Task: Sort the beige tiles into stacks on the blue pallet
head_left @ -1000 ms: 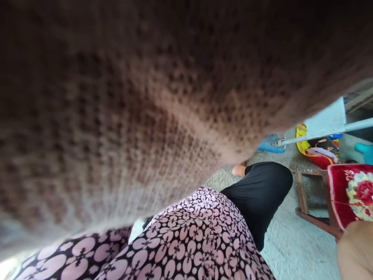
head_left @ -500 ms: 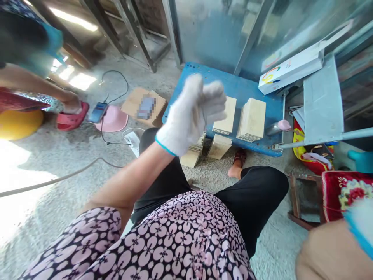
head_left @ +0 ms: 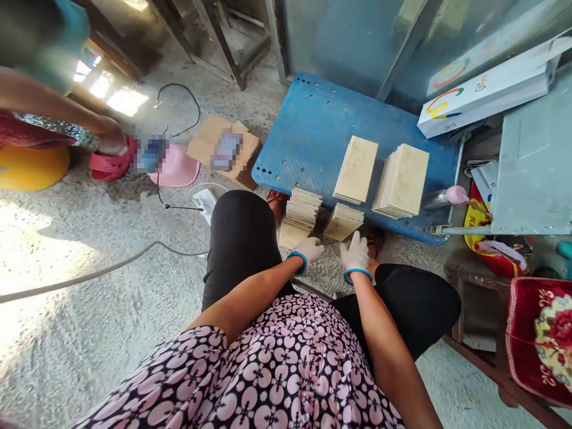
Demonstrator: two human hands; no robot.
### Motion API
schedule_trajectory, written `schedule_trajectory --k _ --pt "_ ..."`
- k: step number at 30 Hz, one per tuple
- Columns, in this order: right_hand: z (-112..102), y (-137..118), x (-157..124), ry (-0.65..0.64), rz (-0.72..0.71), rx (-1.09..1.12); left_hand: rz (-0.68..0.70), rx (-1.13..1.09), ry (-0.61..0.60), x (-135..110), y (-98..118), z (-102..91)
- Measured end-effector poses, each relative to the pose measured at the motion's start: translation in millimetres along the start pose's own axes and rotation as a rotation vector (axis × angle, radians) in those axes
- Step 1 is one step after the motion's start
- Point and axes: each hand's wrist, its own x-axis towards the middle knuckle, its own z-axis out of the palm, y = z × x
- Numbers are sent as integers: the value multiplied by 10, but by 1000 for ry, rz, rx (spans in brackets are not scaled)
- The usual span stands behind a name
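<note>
My left hand (head_left: 307, 249), in a white glove with a blue cuff, reaches down between my knees. Its fingers lie loosely apart at the foot of a leaning stack of thin pale wooden sheets (head_left: 301, 216) on the floor. My right hand (head_left: 355, 254), gloved the same, has its fingers stretched toward a smaller leaning stack of sheets (head_left: 343, 221) and touches its lower edge. Neither hand holds anything. Two more sheet stacks, one thin (head_left: 356, 170) and one thick (head_left: 402, 180), lie flat on a blue pallet (head_left: 308, 134).
A white box (head_left: 487, 95) and a grey metal plate (head_left: 534, 173) sit at the right, with a red-cushioned wooden stool (head_left: 538, 333) below. A cardboard box (head_left: 223, 149), a pink lid, a power strip (head_left: 204, 199) and cables lie on the concrete floor. Another person's sandalled foot (head_left: 109, 158) is at the far left.
A knitted glove covered the camera a second ago. My raised left hand has since dropped to the floor stacks, and my right hand has come in beside it.
</note>
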Motion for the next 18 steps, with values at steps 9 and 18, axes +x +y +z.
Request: schedule_trajectory --k 9,18 --pt "87 -18 288 109 -122 -187 -27 255 -53 110 -139 21" --pt "208 -87 396 115 -173 -219 -34 304 -69 87 -184 -8"
